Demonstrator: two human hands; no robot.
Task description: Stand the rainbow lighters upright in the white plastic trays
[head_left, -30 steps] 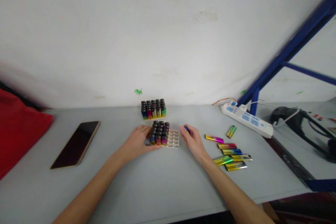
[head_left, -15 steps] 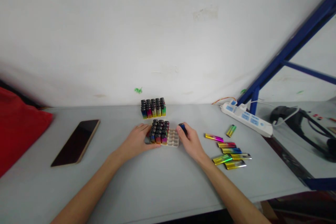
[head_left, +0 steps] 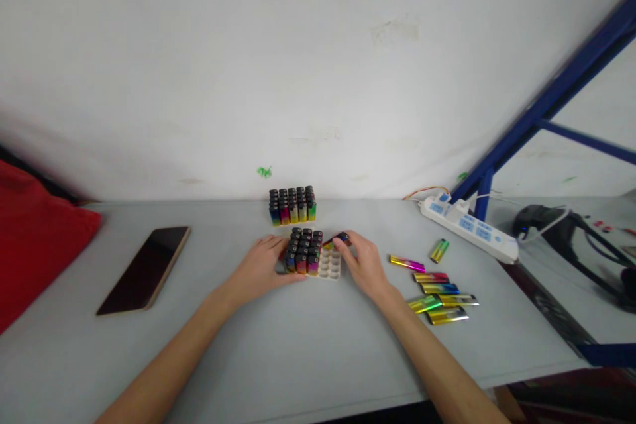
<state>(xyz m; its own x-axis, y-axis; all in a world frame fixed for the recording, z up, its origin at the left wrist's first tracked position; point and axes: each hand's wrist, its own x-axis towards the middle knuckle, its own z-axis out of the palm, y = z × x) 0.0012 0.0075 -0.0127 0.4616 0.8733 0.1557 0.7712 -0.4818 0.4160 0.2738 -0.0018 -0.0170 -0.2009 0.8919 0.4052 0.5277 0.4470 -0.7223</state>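
Observation:
A pale tray with round cells stands on the grey table, its left part filled with upright black-topped lighters. My left hand grips the tray's left end, thumb along the front side. Over the tray's back right cells, my right hand pinches one lighter, tilted, its black top toward my fingers and its yellowish end to the left. Behind the tray stands a second block of upright lighters. Several shiny coloured lighters lie loose to the right of my right hand.
A phone lies at the left near a red cloth. At the right are a white power strip, a black headset and a blue metal frame. A white wall rises behind the table.
The lighter in my right hand has tipped and now reaches left over the tray's back cells, where it was beside the tray before. My left hand still holds the tray. The view has shifted slightly.

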